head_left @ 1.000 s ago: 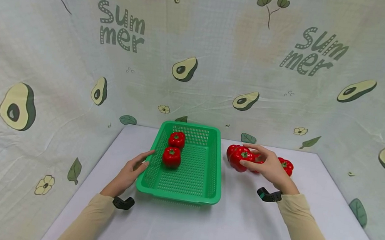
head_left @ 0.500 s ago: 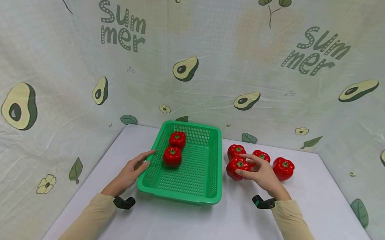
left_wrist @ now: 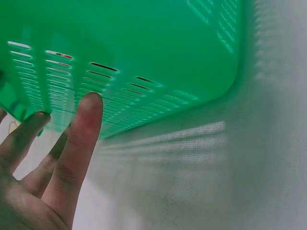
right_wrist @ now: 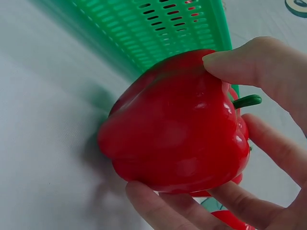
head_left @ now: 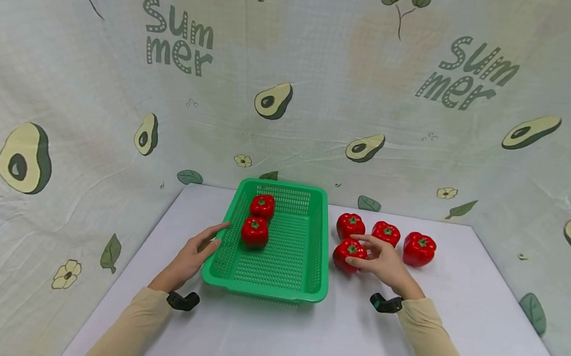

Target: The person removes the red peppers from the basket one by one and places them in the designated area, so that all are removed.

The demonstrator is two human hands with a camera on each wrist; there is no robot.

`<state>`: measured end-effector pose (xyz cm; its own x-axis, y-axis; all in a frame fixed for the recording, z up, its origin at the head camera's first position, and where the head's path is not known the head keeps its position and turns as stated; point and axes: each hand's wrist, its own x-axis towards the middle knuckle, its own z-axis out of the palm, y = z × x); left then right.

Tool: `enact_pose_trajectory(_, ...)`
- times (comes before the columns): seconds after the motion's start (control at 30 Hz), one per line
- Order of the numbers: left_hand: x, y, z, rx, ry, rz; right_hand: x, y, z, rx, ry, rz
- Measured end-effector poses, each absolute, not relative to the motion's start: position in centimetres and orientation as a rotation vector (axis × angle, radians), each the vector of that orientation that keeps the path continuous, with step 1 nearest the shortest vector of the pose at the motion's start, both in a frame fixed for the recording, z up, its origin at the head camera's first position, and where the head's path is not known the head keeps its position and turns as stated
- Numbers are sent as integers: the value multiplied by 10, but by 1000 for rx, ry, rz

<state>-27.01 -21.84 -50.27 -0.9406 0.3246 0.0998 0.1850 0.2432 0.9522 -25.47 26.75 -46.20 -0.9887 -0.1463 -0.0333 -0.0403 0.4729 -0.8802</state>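
A green plastic basket (head_left: 264, 289) stands on the white table, with two red bell peppers, a rear one (head_left: 262, 207) and a front one (head_left: 254, 233), along the left of its floor. My left hand (head_left: 188, 260) is at the basket's left side; in the left wrist view its fingers (left_wrist: 79, 139) reach up to the slotted wall. To the right of the basket, my right hand (head_left: 385, 268) grips another red bell pepper (head_left: 348, 257), thumb on one side and fingers on the other. The right wrist view shows this pepper (right_wrist: 172, 129) close over the tablecloth, its green stem toward the palm.
Three more red bell peppers lie behind and right of my right hand: a left one (head_left: 350, 225), a middle one (head_left: 386, 232) and a right one (head_left: 419, 249). A printed cloth backdrop (head_left: 320, 89) surrounds the table's rear and sides.
My right hand has moved toward me and slightly left with its bell pepper, down close to the table, uncovering the peppers behind it. The left hand and basket stay put.
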Motion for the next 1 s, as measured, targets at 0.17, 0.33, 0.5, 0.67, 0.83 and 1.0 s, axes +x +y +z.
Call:
enact_pose_trajectory(0.17, -269, -218, -503, 484, 2383, 1789, -255, 269, -466, -173, 2588, -1571)
enact_pose_trajectory(0.33, -269, -218, -504, 493, 2387, 1778, -255, 270, -469, -167, 2602, -1560)
enact_pose_trajectory(0.5, -270, -218, -504, 489, 2393, 1772, -257, 271, -469, -151, 2657, -1506)
enact_pose_trajectory(0.67, -271, -218, -503, 480, 2389, 1770, -257, 270, -466, -157, 2675, -1468)
enact_pose_trajectory(0.83, -271, -218, -503, 470, 2389, 1771, -257, 270, -464, -155, 2684, -1438)
enact_pose_trajectory(1.0, -270, -218, -504, 463, 2386, 1779, -256, 271, -462, -153, 2678, -1439)
